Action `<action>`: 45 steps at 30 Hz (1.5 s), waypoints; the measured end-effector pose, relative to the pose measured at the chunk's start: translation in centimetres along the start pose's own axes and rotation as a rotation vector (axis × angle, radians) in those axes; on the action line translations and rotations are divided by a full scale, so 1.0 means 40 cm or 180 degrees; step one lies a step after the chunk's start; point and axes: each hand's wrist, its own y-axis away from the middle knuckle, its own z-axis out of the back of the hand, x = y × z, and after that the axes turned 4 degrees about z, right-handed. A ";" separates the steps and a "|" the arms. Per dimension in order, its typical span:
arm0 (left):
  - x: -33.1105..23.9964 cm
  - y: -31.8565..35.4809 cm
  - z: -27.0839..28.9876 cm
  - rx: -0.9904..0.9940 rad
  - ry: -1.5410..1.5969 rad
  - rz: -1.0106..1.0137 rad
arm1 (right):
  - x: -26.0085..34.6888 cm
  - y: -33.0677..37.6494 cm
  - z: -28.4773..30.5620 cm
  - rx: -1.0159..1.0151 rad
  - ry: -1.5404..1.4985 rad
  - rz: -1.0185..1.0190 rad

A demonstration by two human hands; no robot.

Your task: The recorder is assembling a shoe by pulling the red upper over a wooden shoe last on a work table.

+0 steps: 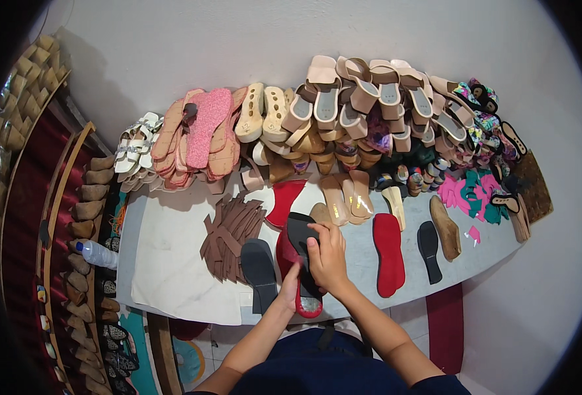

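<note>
Near the table's front edge I hold a red shoe with both hands, its underside partly up. A black sole lies lengthwise along it; whether it is fixed there I cannot tell. My left hand grips the shoe's left side, thumb against it. From the right, my right hand wraps round the sole, its fingers bent over the black surface. Just left of my hands lies a dark grey sole. Beyond the shoe is a red cut piece, and a wooden last shows partly behind my right hand.
Brown strips are heaped at left. Red insoles, a black sole and a wooden last lie at right. Piled heeled sandals and pink insoles line the wall. A bottle is beside the left shelves.
</note>
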 end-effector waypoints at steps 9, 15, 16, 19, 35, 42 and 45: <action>0.039 -0.011 -0.082 -0.0911 -0.1112 -0.0901 | 0.007 0.026 -0.059 -0.0231 0.0742 0.0755; 0.021 -0.020 -0.021 -0.0738 -0.0930 -0.0519 | -0.039 0.022 -0.055 0.0196 0.0498 -0.0048; 0.019 -0.022 -0.035 -0.0626 -0.0933 -0.0284 | -0.057 0.015 -0.049 0.0252 0.0402 -0.0006; 0.027 -0.068 -0.006 0.0336 -0.0603 0.0295 | -0.135 -0.026 -0.003 0.0724 0.0349 0.0045; 0.254 -0.474 -0.098 0.0987 0.0854 0.0631 | -0.805 -0.198 0.351 -0.0288 0.1454 -0.0994; 0.270 -0.545 -0.119 0.0551 0.0083 0.0101 | -0.916 -0.199 0.405 -0.0400 0.1594 -0.1021; 0.270 -0.555 -0.119 0.0373 -0.0096 -0.0031 | -0.923 -0.191 0.429 -0.0451 0.1262 -0.0818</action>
